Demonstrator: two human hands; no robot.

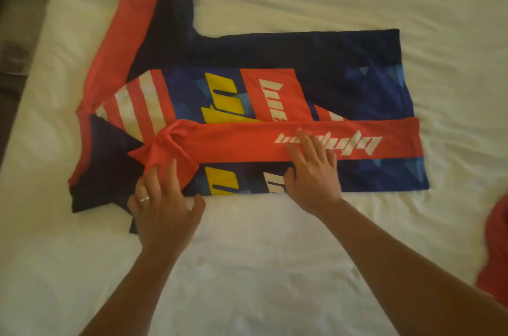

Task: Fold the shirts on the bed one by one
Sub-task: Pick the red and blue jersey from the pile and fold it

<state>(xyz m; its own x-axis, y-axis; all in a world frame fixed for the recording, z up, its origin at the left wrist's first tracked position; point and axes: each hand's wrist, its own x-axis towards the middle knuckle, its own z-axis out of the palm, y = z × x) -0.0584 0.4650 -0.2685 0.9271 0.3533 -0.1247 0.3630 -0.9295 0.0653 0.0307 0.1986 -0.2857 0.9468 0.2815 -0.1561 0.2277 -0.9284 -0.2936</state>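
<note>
A navy, red and yellow printed jersey shirt (247,66) is lying spread across the white-sheeted bed (275,267), its far sleeve not yet folded in. The left hand (162,198) is pressing flat on the bunched near red sleeve; the right hand (313,168), fingers straight, is smoothing it over the body. One fold is made. At the right edge, another red garment (494,247) is waiting.
</note>
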